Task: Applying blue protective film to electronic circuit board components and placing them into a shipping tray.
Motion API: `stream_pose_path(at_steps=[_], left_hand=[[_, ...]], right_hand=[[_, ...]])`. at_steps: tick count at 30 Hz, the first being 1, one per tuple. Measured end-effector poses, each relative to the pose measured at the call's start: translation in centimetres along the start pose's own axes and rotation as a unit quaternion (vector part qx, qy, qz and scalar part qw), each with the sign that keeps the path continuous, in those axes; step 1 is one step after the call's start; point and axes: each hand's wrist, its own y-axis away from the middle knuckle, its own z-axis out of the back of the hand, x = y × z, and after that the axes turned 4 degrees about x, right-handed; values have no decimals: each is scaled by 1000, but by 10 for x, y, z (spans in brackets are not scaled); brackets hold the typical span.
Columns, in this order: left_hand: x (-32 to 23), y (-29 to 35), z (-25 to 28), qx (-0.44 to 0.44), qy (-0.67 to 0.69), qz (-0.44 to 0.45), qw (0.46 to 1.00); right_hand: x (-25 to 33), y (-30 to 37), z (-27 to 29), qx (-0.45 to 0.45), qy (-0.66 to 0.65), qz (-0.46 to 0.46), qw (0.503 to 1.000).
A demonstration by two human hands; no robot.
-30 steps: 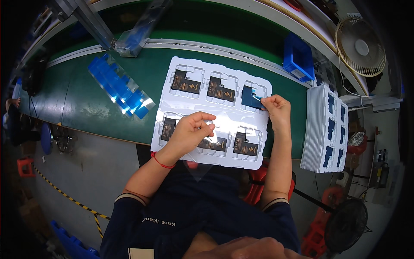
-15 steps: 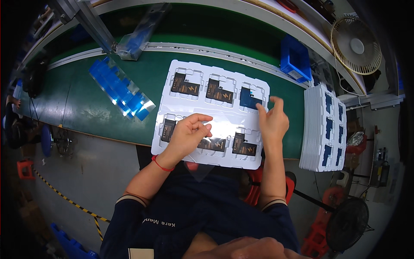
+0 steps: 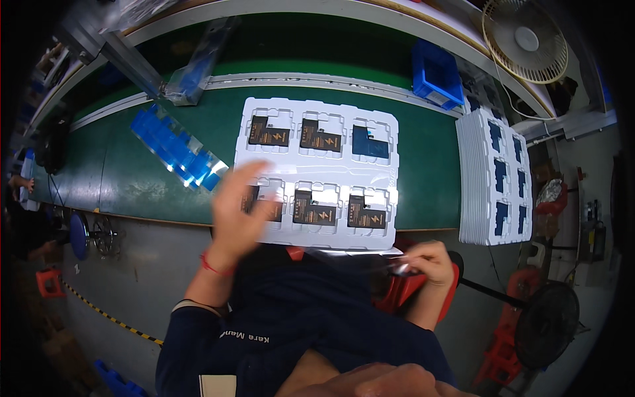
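A white molded tray lies on the green bench, its pockets holding several L-shaped black batteries. The pocket at the far right has a dark blue L-shaped piece instead of a black face. Over the tray's left side is my left hand, blurred, thumb and forefinger apart, above the near-left battery. Beyond the tray's near right corner, my right hand pinches a clear plastic film. The film stretches leftward along the tray's near edge.
Clear strips with blue patches lie left of the tray. To the right stands a stack of white trays with blue pieces in the top one. A blue bin sits at the back right, near a fan.
My right hand has moved from the tray's far right pocket down past its near edge, with film pinched in it. My left hand has shifted left. The tray appears slightly further left in view.
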Motion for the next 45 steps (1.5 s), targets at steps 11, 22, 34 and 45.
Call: stream_pose_path(at_steps=[11, 22, 34, 45], left_hand=[[132, 16, 53, -49, -359, 197, 911], [128, 17, 52, -161, -239, 172, 942], [131, 19, 61, -210, -63, 194, 956], [120, 14, 66, -222, 70, 152, 961]], right_hand=[[-390, 96, 188, -482, -457, -289, 689], [-365, -41, 173, -315, -45, -150, 936], [-237, -18, 23, -137, 471, 45, 870], [55, -82, -100, 305, 284, -91, 904]])
